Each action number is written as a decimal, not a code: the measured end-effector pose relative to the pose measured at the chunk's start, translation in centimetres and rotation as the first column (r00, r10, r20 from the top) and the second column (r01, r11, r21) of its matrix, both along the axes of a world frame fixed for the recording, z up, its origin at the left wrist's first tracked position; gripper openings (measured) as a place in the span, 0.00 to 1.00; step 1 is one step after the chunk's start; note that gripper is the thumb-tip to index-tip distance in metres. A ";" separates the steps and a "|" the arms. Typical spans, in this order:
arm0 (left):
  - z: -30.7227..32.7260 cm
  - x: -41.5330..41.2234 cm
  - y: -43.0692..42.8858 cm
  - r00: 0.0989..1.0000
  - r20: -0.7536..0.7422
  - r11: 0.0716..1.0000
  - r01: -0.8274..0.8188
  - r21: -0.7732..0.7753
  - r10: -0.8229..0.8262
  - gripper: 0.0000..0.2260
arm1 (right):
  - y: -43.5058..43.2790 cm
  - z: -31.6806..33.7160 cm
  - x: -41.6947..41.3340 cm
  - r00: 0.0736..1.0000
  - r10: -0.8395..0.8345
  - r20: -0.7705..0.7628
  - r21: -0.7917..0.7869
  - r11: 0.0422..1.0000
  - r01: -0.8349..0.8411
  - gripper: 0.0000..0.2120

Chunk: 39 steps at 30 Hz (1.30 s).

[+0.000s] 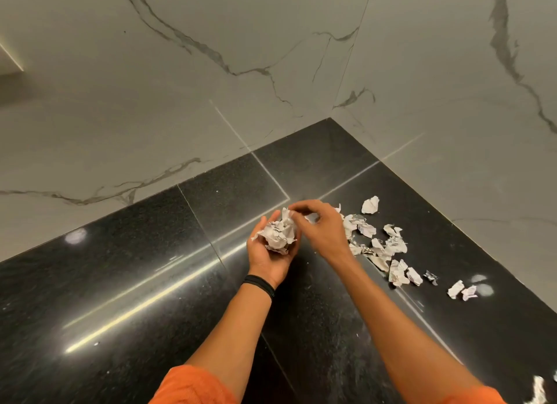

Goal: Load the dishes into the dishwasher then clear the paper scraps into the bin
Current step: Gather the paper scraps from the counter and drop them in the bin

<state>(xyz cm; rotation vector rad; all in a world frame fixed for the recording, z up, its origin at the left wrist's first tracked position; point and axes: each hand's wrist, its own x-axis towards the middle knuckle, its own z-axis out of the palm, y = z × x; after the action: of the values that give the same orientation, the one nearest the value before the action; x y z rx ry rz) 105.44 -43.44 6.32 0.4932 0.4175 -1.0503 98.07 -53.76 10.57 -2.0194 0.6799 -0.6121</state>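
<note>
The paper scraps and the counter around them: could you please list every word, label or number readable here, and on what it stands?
Nothing here can be read.
On the paper scraps lying on the counter: dark print, too small and blurred to read.
On the wad in the left hand: print likewise illegible.
On the wristband and the marble wall: no text shows.

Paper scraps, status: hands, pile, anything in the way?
Left hand cups wad of scraps; right hand pinches its top. Loose scraps spread on black counter, right of hands. Nothing blocking them; bin not in view.
</note>
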 end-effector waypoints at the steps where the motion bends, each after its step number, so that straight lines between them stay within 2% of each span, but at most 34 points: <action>1: 0.1 -0.3 0.1 0.999 0.022 1.000 0.030 -0.003 -0.030 0.14 | 0.7 0.1 -0.1 1.000 0.026 0.010 0.008 1.000 -0.026 0.06; 7: 1.3 -1.3 1.0 0.988 0.109 0.994 0.108 -0.002 -0.107 0.13 | 1.4 -0.5 -0.7 0.993 0.083 -0.089 0.041 0.996 -0.080 0.07; 12: 0.7 -1.1 0.9 0.988 0.113 0.994 0.101 0.028 -0.104 0.14 | 1.6 0.2 -0.1 0.998 0.066 -0.016 0.104 0.992 -0.064 0.05; 15: 0.3 -0.8 0.6 0.992 0.091 0.996 0.084 0.023 -0.085 0.14 | 1.2 -0.3 -0.1 0.999 0.015 0.046 0.225 0.974 -0.025 0.09; 19: -0.1 -0.2 0.3 0.999 0.042 0.999 0.034 0.001 -0.034 0.13 | 1.3 -1.1 -0.6 0.988 -0.042 0.146 0.460 0.887 -0.030 0.19; 24: 0.4 -0.1 0.1 0.999 0.050 1.000 0.023 -0.006 -0.023 0.12 | 1.4 -2.0 -1.2 0.960 -0.190 0.207 0.561 0.827 0.043 0.18; 28: 0.6 -0.2 0.2 0.999 0.040 1.000 0.008 -0.020 -0.007 0.13 | 0.9 -1.8 -1.8 0.976 -0.132 0.173 0.510 0.860 0.026 0.17; 30: 0.9 -0.4 0.4 0.999 0.042 1.000 0.005 -0.030 -0.004 0.13 | 0.5 -1.6 -2.2 0.991 -0.084 0.108 0.480 0.877 0.022 0.17; 34: 1.5 -1.0 1.0 0.999 0.045 0.999 0.010 -0.046 -0.008 0.12 | 0.2 -1.0 -2.9 0.996 -0.094 -0.004 0.467 0.880 0.085 0.17; 39: 1.6 -1.5 1.8 0.997 0.080 1.000 0.019 -0.015 -0.018 0.14 | 0.6 0.0 -4.0 0.991 -0.025 -0.129 0.346 0.936 0.069 0.14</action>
<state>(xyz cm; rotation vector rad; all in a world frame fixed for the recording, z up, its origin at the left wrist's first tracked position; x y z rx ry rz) 103.89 -41.68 7.93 0.5244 0.3345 -1.0476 94.03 -53.18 10.53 -1.7205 0.8490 -0.3640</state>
